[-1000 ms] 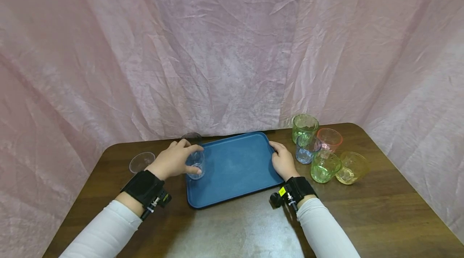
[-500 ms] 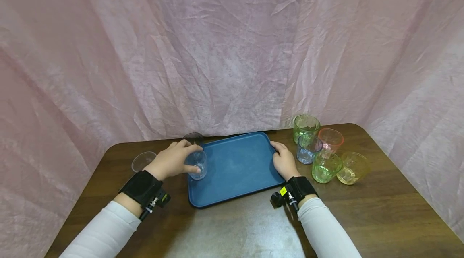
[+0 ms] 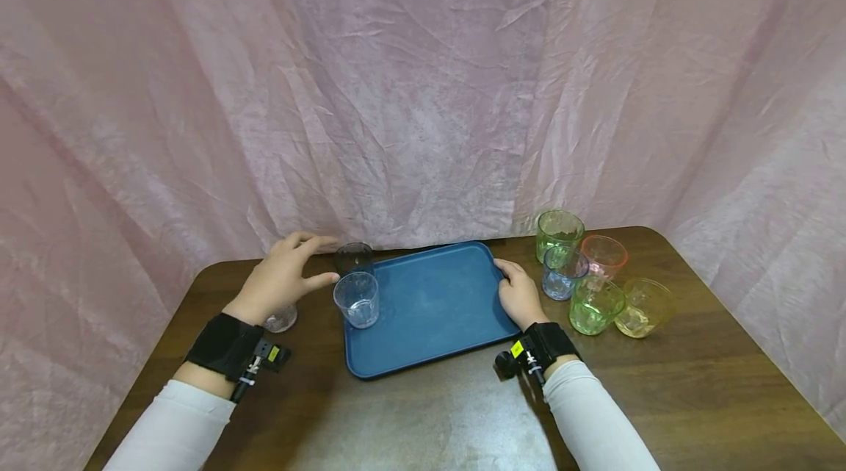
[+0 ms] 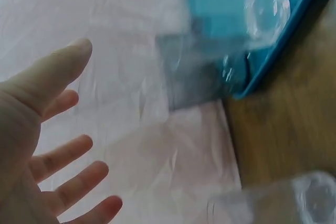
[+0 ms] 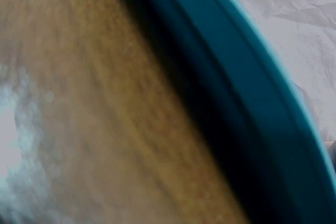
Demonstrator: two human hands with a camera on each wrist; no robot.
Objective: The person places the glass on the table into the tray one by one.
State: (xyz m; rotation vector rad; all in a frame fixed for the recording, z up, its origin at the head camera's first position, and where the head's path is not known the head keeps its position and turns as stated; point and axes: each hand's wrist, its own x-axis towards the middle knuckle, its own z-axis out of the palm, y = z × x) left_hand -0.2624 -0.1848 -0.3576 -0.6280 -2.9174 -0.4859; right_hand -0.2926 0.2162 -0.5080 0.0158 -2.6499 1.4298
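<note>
My left hand point(image 3: 274, 283) is off the glasses, its thumb and fingers spread with nothing between them. Just right of its thumb, a clear glass point(image 3: 358, 302) stands upright on the left part of the blue tray point(image 3: 432, 302). Behind it is a dark grey glass point(image 3: 355, 256) at the tray's back left corner. Another clear glass point(image 3: 281, 319) stands on the table, partly hidden by the left wrist; the left wrist view shows this glass point(image 4: 317, 198) at lower right. My right hand point(image 3: 520, 297) holds the tray's right edge. The right wrist view shows only the tray's rim point(image 5: 247, 98).
Right of the right hand stand several coloured glasses: a green glass point(image 3: 559, 232) at the back, a blue glass point(image 3: 563, 280), a red-rimmed glass point(image 3: 604, 254), another green glass point(image 3: 595, 309) and a yellow glass point(image 3: 641, 313). A pink curtain point(image 3: 423, 89) hangs behind the wooden table point(image 3: 423, 419).
The left hand has let go of the clear glass on the tray and moved left and slightly back from it. The right hand and tray look the same.
</note>
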